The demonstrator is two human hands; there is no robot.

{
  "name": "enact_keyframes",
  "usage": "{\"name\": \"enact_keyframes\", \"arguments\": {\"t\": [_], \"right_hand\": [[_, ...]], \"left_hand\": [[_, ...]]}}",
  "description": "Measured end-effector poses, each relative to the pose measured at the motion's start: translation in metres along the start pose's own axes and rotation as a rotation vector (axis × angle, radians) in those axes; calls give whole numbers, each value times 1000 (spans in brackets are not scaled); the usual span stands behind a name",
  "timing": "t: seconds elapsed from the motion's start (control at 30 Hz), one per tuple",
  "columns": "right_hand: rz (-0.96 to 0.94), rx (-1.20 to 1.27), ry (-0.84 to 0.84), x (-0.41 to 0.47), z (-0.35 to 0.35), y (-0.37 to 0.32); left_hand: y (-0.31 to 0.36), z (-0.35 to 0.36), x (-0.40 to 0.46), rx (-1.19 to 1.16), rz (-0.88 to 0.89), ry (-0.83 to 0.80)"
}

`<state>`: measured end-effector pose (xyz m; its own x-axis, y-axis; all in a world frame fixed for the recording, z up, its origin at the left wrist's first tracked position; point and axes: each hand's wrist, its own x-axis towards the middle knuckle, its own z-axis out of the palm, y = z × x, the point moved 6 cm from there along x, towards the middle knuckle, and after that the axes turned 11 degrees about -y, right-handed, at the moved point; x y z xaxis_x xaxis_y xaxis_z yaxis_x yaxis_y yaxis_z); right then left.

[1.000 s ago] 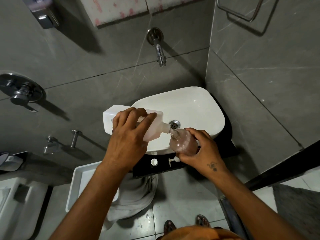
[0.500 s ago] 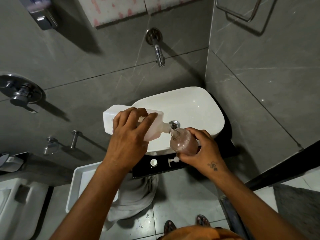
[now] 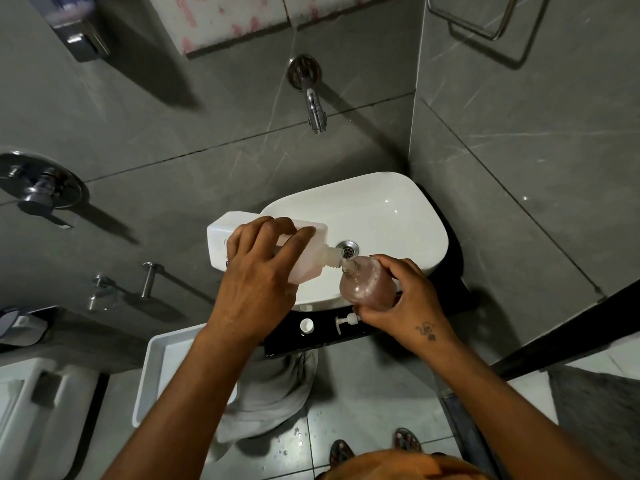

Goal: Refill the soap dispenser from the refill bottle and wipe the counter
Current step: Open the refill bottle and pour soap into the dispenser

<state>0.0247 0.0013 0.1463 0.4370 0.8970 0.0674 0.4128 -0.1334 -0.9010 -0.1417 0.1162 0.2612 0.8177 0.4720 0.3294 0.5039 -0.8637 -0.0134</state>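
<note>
over the white basin (image 3: 381, 209), left hand (image 3: 263, 271) grips the tipped refill bottle (image 3: 221, 240), right hand (image 3: 405, 296) clasps the mostly filled soap dispenser (image 3: 367, 284); pump refitting and wiping remain.

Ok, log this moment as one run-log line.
step: pouring | left hand: tips refill bottle | right hand: holds soap dispenser over sink | pump, cap: on counter

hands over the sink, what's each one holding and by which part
The left hand has its grip around the body of the white refill bottle, tipped spout-down. The right hand holds the soap dispenser around its lower body.
</note>
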Motion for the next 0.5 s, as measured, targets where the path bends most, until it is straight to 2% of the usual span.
{"name": "enact_keyframes", "arguments": {"t": [0.33, 0.5], "right_hand": [[0, 70, 4, 2, 4, 1], [18, 184, -14, 3, 10, 9]], "left_hand": [[3, 4, -1, -26, 4, 23], [1, 8, -5, -185, -58, 55]]}}
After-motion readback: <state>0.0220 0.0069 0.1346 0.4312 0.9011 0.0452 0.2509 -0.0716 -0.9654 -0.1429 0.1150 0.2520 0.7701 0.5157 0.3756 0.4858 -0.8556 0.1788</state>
